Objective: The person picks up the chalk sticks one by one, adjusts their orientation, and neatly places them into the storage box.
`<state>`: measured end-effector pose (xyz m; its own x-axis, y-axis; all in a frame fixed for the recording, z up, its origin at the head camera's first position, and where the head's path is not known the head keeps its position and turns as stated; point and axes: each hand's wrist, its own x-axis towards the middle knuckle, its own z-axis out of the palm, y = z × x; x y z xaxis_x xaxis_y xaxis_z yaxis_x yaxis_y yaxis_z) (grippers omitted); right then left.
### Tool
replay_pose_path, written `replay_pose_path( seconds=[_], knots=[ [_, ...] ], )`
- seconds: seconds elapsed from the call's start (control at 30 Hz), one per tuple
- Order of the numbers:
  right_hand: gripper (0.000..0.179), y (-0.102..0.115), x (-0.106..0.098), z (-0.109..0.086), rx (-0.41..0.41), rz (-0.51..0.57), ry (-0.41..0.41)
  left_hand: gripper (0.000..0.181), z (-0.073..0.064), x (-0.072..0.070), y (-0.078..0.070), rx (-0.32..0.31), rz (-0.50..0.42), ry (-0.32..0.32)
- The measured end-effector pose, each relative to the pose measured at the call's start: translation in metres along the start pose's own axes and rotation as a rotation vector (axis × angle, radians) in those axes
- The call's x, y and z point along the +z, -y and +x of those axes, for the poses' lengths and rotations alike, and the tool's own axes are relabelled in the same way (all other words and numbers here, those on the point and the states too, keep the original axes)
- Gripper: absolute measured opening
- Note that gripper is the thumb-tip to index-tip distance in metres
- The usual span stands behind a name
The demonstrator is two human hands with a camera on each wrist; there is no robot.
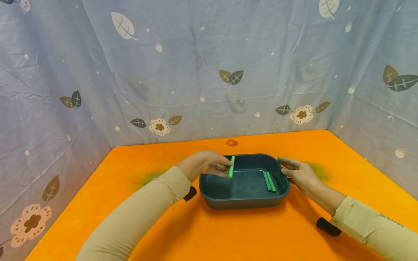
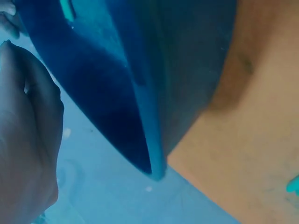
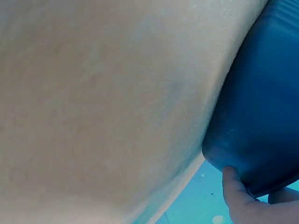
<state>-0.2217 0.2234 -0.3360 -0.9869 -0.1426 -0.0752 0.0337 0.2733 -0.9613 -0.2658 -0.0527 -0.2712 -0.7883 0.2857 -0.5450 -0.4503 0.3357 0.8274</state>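
Observation:
A pale green chalk stick (image 1: 231, 167) is pinched in my left hand (image 1: 212, 163), over the left part of a dark blue-green basin (image 1: 241, 203). Two more green chalk sticks (image 1: 269, 182) lie side by side on the basin floor at the right. My right hand (image 1: 302, 175) holds the basin's right rim near the far corner. Its thumb (image 3: 230, 179) presses the outer wall in the right wrist view. In the left wrist view, the left hand (image 2: 28, 135) is beside the basin's rim (image 2: 154, 154); the stick it holds is hidden there.
An orange cloth (image 1: 248, 235) covers the table, with green smudges (image 1: 318, 170) to either side. A teal piece (image 2: 293, 185) lies on it at the left wrist view's edge. Patterned curtains (image 1: 202, 90) enclose the back and sides. Black devices (image 1: 328, 227) sit under both wrists.

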Motion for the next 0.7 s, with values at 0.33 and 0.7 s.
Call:
replay_pose_path(
  seconds=[0.33, 0.7],
  knots=[
    [0.054, 0.0, 0.0, -0.001, -0.001, -0.003, 0.005, 0.028, 0.014, 0.017, -0.01, 0.004, 0.029, 0.046],
    [0.054, -0.001, -0.001, 0.0, -0.008, 0.01, 0.005, 0.026, 0.026, 0.035, -0.015, -0.023, 0.069, 0.069]
  ],
)
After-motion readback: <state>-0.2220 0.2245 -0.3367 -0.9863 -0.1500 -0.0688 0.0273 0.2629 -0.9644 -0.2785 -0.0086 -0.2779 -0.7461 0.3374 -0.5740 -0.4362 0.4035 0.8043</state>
